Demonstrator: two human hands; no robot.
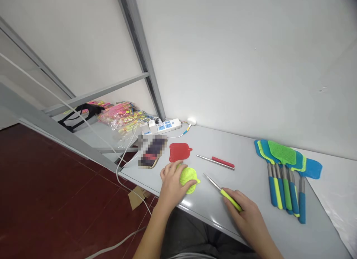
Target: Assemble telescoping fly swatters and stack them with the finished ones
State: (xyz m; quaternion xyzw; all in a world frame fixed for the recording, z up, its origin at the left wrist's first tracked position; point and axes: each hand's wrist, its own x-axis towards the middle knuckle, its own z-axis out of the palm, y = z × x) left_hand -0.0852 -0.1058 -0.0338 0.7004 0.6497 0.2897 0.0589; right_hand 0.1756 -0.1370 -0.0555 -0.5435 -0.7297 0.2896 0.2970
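My left hand (172,181) rests on a yellow-green mesh swatter head (187,176) lying on the grey table (251,181), fingers curled over its left side and gripping it. My right hand (245,210) is closed around the yellow-green grip of a metal telescopic handle (220,188), whose silver rod points up-left toward the swatter head. A red swatter head (179,151) lies just beyond the left hand. A second metal handle with a red grip (220,162) lies beside it on the table.
Several assembled blue and green fly swatters (286,170) lie fanned at the right. A white power strip (161,127) with cables sits by the wall, a blurred phone-like object (152,152) near it. Colourful packaged items (125,116) and a black strap lie on a lower shelf.
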